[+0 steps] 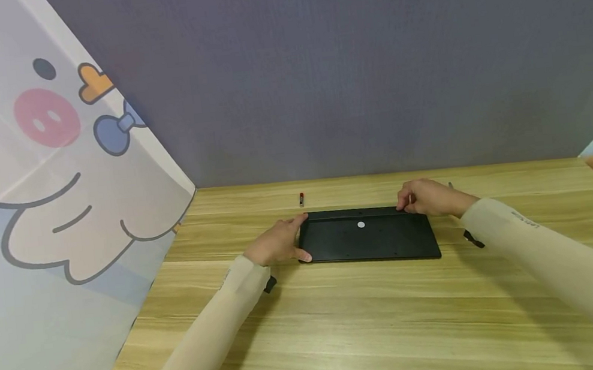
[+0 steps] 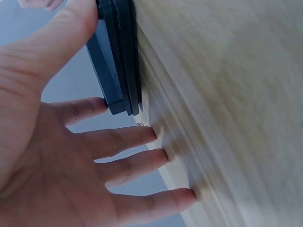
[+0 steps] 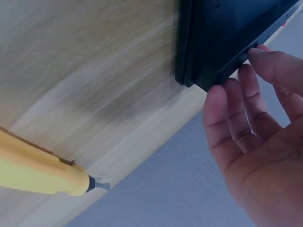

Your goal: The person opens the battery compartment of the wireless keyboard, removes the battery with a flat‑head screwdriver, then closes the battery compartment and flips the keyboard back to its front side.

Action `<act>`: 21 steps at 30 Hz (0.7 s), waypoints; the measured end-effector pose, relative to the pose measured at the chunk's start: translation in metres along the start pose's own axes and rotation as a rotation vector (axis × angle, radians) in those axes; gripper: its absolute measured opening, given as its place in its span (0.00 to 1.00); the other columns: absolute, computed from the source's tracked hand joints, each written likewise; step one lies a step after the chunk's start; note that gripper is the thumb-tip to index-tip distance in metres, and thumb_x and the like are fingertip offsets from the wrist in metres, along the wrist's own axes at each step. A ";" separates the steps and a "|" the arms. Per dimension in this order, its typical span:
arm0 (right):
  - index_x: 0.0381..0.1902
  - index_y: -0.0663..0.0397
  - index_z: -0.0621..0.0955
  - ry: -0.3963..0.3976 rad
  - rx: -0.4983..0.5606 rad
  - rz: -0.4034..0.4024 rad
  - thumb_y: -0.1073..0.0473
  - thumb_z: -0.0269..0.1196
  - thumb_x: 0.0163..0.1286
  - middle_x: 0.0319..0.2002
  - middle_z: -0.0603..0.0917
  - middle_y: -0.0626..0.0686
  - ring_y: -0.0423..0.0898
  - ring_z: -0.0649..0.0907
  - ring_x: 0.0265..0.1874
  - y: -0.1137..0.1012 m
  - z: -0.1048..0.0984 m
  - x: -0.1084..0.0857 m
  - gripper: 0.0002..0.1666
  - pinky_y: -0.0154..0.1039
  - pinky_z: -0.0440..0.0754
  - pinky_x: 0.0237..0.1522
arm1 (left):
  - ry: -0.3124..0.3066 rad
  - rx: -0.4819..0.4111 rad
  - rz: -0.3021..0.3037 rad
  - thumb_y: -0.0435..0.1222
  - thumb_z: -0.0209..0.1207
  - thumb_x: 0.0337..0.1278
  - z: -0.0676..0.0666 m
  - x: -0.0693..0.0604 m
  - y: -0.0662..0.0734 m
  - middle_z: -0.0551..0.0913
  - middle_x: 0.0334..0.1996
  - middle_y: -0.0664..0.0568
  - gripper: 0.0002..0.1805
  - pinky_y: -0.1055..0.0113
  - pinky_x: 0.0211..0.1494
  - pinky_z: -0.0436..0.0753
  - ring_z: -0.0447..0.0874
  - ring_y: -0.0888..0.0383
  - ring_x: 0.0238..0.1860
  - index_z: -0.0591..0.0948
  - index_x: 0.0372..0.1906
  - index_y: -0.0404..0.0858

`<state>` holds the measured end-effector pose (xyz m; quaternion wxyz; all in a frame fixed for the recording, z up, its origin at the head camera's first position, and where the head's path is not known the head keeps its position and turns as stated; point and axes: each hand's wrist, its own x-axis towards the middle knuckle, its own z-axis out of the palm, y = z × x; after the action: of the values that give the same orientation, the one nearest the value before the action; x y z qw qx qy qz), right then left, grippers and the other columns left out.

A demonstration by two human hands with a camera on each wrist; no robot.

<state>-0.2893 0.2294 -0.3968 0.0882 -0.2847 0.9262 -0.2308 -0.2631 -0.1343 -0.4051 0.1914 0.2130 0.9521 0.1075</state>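
Note:
A black keyboard (image 1: pixel 383 239) lies underside up on the wooden table, with a round white sticker (image 1: pixel 361 224) near its raised far strip. At its left end is my left hand (image 1: pixel 276 242), fingers mostly straight. The thumb touches the near corner and the index finger the far corner; in the left wrist view the other fingertips (image 2: pixel 152 135) rest on the table. My right hand (image 1: pixel 428 197) pinches the raised far edge near the right end. In the right wrist view its thumb (image 3: pixel 272 64) lies on that strip (image 3: pixel 236 66), fingers bent against the edge.
A small red-and-black stick (image 1: pixel 301 199) lies beyond the keyboard's far left corner. A yellow-handled tool (image 3: pixel 42 165) with a short metal tip lies right of the right hand, mostly hidden in the head view. A grey panel (image 1: pixel 351 83) rises behind the table.

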 end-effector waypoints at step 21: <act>0.61 0.62 0.72 -0.078 -0.021 -0.013 0.55 0.68 0.61 0.55 0.74 0.62 0.61 0.73 0.55 -0.040 0.018 0.017 0.33 0.58 0.70 0.53 | -0.014 0.020 0.015 0.58 0.66 0.44 0.001 -0.003 -0.001 0.57 0.70 0.41 0.58 0.51 0.62 0.67 0.55 0.43 0.69 0.45 0.76 0.52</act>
<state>-0.2785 0.1839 -0.3936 0.1197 -0.3005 0.9225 -0.2106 -0.2605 -0.1362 -0.4055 0.1952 0.2227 0.9501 0.0980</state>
